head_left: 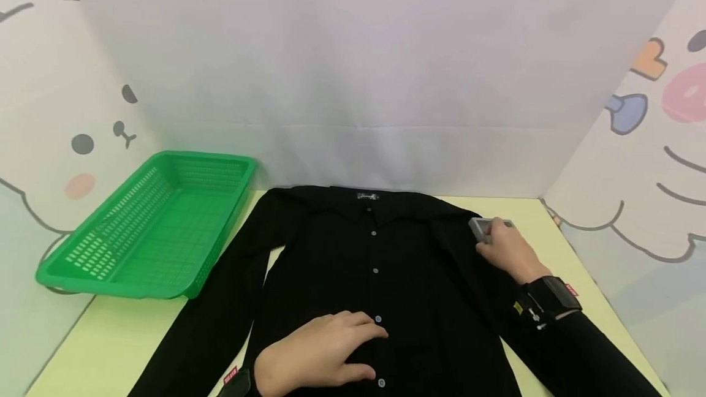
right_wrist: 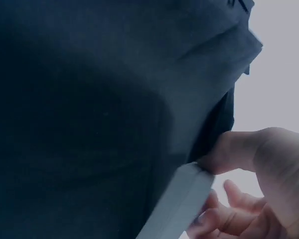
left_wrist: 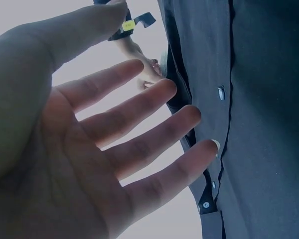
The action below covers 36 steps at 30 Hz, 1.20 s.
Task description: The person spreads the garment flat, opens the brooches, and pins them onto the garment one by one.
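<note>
A black button-up shirt [head_left: 325,262] lies spread face up, its collar at the far side and its sleeves out to both sides. Over the lower front, by the row of buttons, is my left hand [head_left: 325,348]. Its fingers are spread apart in the left wrist view, and nothing is in the palm [left_wrist: 65,164]. Near the shoulder on the right, my right hand [head_left: 507,250] grips a grey rectangular block [head_left: 481,226] between thumb and fingers. In the right wrist view the block [right_wrist: 177,204] is close to the black cloth; whether it touches is unclear.
A green plastic basket [head_left: 165,287] with perforated sides stands at the left, close to the shirt's sleeve. Pale yellow tabletop [head_left: 524,207] shows around the shirt. A white wall [head_left: 353,78] rises behind, with cartoon-printed panels on both sides.
</note>
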Tool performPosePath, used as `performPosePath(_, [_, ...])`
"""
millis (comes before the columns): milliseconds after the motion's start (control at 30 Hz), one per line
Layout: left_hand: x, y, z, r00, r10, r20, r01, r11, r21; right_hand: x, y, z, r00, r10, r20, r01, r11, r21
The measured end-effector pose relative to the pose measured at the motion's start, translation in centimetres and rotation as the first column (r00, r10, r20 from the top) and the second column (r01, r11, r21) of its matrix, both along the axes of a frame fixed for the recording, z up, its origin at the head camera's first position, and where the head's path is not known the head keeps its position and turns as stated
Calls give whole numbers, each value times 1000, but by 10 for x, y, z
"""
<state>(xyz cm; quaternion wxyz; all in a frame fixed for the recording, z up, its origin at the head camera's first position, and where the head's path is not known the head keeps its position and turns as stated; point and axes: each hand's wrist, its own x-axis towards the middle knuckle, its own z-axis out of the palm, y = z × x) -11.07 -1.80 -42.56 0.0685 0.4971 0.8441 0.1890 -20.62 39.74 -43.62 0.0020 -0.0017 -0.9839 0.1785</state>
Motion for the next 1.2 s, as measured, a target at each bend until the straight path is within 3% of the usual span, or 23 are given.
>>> performPosePath(200, [0, 1, 0, 1000, -13, 5, 13, 1000, 15, -3, -1, 9, 998, -18, 60, 21, 999, -44])
performPosePath(433, [-1, 2, 0, 1000, -19, 16, 19, 1000, 25, -11, 5, 18, 997, 39, 63, -32, 994, -106])
performPosePath(533, [-1, 1, -1, 1000, -10, 29, 9, 1000, 26, -10, 11, 19, 996, 57, 66, -52, 996, -73])
performPosePath(633, [-1, -2, -2, 999, 8, 44, -9, 1000, 28, -5, 23, 20, 995, 102, 20, -102, 995, 9])
performPosePath(767, [0, -9, -5, 998, 32, 59, -34, 999, 30, 10, 46, 15, 982, 188, -21, -184, 975, 121])
performPosePath(933, [-2, -17, -8, 992, 73, 103, -74, 997, 8, 33, 70, 0, 941, 323, -99, -293, 927, 235])
performPosePath(1200, [-13, -8, -8, 983, 42, 178, -45, 999, 13, 45, 84, -22, 800, 495, -339, -349, 843, 408])
